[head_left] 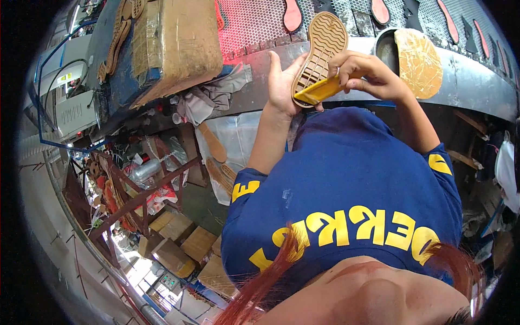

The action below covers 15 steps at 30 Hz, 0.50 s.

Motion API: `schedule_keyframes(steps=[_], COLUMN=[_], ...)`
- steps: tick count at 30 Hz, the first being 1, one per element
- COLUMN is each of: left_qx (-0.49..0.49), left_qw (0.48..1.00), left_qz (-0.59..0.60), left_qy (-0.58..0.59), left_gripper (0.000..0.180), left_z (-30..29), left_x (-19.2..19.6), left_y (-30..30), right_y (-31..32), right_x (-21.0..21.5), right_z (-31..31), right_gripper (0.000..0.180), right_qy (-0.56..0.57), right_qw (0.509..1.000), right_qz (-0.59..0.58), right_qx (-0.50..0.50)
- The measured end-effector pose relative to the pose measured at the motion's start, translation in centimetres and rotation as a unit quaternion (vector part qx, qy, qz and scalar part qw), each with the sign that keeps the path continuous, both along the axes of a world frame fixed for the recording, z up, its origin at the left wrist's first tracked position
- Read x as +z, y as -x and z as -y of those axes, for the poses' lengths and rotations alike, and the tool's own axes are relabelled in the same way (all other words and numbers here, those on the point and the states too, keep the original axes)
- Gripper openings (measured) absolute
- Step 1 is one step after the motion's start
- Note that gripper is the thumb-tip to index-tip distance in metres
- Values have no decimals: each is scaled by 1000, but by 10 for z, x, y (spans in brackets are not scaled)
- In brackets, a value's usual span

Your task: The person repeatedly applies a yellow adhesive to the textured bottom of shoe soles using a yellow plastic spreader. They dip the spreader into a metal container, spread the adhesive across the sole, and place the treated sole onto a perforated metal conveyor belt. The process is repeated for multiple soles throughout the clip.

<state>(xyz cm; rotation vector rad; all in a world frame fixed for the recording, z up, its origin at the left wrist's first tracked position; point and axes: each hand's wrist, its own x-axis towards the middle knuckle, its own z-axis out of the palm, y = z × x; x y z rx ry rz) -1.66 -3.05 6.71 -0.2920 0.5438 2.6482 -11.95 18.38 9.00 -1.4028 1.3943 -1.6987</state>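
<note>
A tan sole [327, 40] is held above the near edge of the grey metal worktop [471, 81], its wavy and gridded tread turned toward the view. It is supported by the left hand [284, 81], whose fingers are wrapped behind it; they are mostly hidden, with only the tips seen at the sole's lower right edge, and the thumb is kept apart from it. By the right hand [371, 73], a flat yellow piece [319, 90] is gripped, the fingers and thumb clamped on its upper end. The piece is laid slantwise across the lower part of the tread, so that some of the grid is covered; its exact kind cannot be told.

Beyond, pink-topped, sole-shaped pieces [293, 16] are spread on a perforated bed [249, 24], several cut off by the upper edge of the view. A round dish [385, 49] is partly covered by a tan disc [418, 62], and its contents cannot be made out. To the left, a taped carton [189, 43] is cut off at the top, with a crumpled grey cloth [216, 92] below it. The worktop's middle is blocked by the navy shirt [336, 173] and the arms.
</note>
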Motion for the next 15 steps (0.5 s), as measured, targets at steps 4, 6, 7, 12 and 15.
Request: schedule_keyframes(steps=[4,6,7,12,15], left_qx=[-37,-25,-18,21,66], left_qw=[998,997,997,991,989], left_qz=[-29,-25,-23,-59,-100], left_qy=[43,62,73,117,91], left_gripper=[107,107,107,93,64], left_z=[-1,-2,-3,0,3], left_x=[4,8,10,12,-6], left_y=[1,2,2,2,2], right_y=[13,20,21,29,31], right_x=[4,1,-2,-56,-116], right_z=[0,4,1,-35,-75], right_gripper=[8,9,9,14,15], right_qy=[-17,39,55,161,-37], right_qw=[999,997,998,892,791], right_qz=[-1,-67,-1,227,75], right_qx=[36,23,-17,-357,-606])
